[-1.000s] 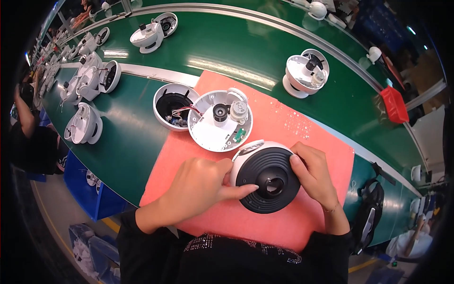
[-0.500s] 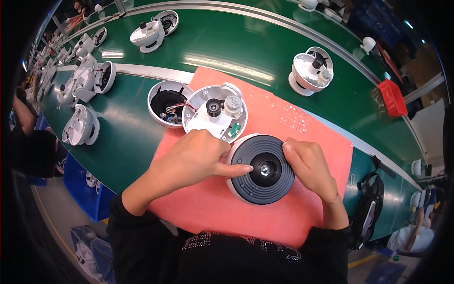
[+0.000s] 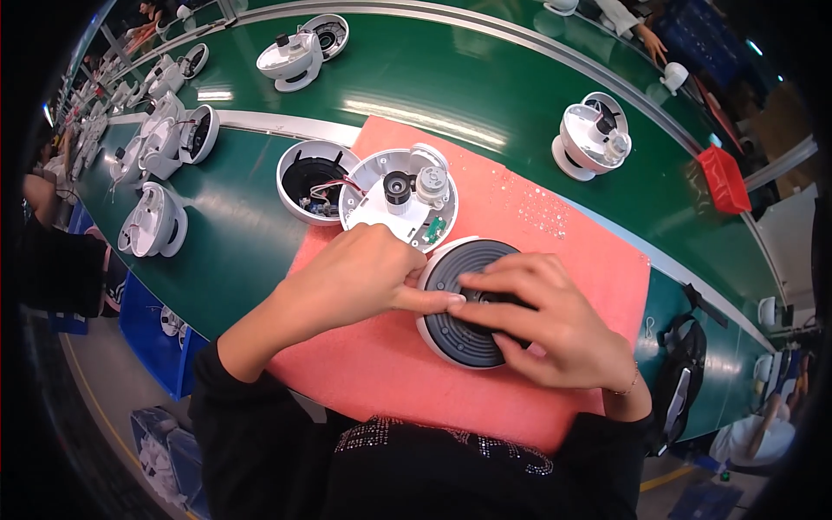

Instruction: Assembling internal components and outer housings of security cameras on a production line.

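Note:
On the pink mat point(image 3: 390, 368) sits a round white part with a dark grey, ribbed, disc-shaped face point(image 3: 442, 334). My left hand point(image 3: 351, 273) grips its left edge, thumb pressed on the face and the other fingers mostly hidden. Over the right side lies my right hand point(image 3: 568, 325), its fingers apart and reaching across the face, covering the middle. Just beyond my left hand rests an opened white round housing point(image 3: 377, 217) with a black cylinder, a small motor and a green circuit board. Wires join it to a bowl-shaped white shell point(image 3: 290, 160) with a black inside.
Similar open white housings stand on the green belt point(image 3: 433, 87), at the far left point(image 3: 290, 65), far right point(image 3: 594, 143) and left point(image 3: 152, 225). A red bin point(image 3: 724, 180), a black bag point(image 3: 680, 373) and a blue bin point(image 3: 143, 325) flank me. Another person's hand point(image 3: 652, 42) shows far right.
My right hand has moved from the disc's right rim onto its face, covering the centre. My left hand keeps its hold. A co-worker's arm has come in at the far right.

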`<state>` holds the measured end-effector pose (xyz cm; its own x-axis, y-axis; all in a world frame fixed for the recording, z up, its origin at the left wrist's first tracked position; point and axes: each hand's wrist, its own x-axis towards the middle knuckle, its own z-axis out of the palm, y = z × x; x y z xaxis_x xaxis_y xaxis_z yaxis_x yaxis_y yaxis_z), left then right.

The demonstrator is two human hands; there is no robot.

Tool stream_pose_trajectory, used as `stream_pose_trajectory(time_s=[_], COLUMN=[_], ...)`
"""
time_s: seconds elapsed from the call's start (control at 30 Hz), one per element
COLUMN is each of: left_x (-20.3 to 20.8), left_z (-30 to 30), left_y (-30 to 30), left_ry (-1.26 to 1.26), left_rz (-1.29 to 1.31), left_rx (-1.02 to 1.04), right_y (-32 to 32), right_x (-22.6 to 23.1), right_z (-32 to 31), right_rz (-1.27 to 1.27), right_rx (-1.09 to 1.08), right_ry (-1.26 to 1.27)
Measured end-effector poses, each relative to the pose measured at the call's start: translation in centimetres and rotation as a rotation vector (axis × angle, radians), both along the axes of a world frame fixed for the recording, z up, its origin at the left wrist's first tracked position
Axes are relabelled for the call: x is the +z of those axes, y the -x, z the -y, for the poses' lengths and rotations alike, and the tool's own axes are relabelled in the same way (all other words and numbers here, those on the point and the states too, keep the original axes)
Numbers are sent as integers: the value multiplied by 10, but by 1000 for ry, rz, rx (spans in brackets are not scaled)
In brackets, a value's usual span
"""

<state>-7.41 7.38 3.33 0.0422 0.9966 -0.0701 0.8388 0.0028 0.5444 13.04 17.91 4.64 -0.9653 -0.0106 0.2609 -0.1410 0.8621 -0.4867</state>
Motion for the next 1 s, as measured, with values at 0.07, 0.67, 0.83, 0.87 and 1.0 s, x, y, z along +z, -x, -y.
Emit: stream_pose_trajectory(time_s=[0.07, 0.67, 0.83, 0.87, 1.0], left_x=[-4, -2, -18, -17, -15], left_z=[1, 7, 31, 35, 39], left_y=[0, -9, -33, -37, -52], left_ry=[9, 187, 271, 193, -9], left_rz=[-16, 184, 762, 925, 972], left_rx=[-11, 106, 199, 220, 247], right_y=[1, -13, -17, -18, -17], right_x=[1, -43, -43, -43, -31], right_z=[3, -6, -2, -1, 10], right_rz=[9, 34, 196, 188, 87], right_rx=[77, -505, -400, -394, -463], right_ry=[64, 635, 1027, 1025, 880])
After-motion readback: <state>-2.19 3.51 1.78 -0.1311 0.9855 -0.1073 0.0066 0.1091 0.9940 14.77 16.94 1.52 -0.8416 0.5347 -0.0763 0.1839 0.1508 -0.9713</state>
